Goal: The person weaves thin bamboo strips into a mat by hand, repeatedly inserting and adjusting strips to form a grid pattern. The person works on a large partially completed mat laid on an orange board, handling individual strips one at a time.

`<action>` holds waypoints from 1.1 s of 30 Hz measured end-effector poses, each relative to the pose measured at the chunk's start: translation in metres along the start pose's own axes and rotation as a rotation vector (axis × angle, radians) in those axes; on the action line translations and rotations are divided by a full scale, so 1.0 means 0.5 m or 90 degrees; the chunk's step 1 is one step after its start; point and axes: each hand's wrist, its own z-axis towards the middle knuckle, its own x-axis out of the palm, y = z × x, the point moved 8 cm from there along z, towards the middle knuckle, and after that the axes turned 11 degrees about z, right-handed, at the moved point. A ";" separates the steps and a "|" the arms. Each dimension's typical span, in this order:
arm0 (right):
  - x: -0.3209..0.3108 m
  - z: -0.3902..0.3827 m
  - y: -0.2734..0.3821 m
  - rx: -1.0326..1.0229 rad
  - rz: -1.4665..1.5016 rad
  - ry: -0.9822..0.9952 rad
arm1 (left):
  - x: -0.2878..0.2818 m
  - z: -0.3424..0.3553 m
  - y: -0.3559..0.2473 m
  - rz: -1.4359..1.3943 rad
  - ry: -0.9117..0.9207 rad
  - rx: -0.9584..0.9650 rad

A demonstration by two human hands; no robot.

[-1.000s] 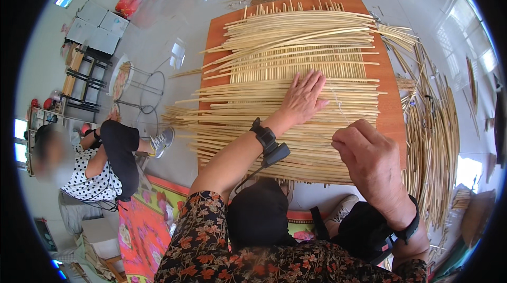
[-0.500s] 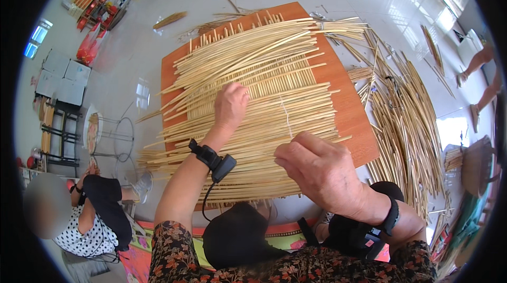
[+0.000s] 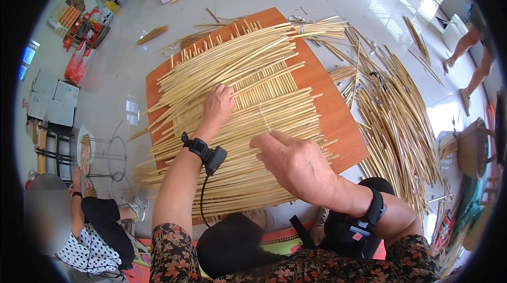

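A layer of pale, straight plant stalks (image 3: 222, 177) lies across a reddish-brown wooden board (image 3: 340, 137), with more stalks running crosswise beneath. My left hand (image 3: 217, 106) rests near the middle of the layer, its fingers curled over the end of a stalk (image 3: 274, 78) that slants up to the right. Over the near right part hovers my right hand (image 3: 298, 164), its thumb and fingers pinched together. A thin white thread (image 3: 265, 118) runs from the stalks to its fingertips, where the grip itself is mostly hidden.
Loose stalks (image 3: 396, 119) form a big heap on the floor to the right, beside a woven basket (image 3: 471, 148). At the left a person in a dotted top (image 3: 90, 251) sits near a wire-framed stool (image 3: 85, 148). Another person's legs (image 3: 470, 56) show at the far right.
The whole view has shifted slightly, so the board appears further left. My left hand stays on the stalks, and my right hand stays pinched above them near the thread.
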 end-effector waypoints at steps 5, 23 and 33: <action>-0.023 0.014 -0.021 -0.005 0.054 -0.069 | 0.001 0.006 0.009 0.011 -0.008 0.030; 0.005 -0.016 -0.047 -0.006 0.096 -0.025 | -0.120 0.028 0.049 0.004 -0.060 0.039; -0.003 -0.008 -0.151 0.204 0.345 -0.086 | -0.369 -0.006 -0.058 0.059 -0.121 0.101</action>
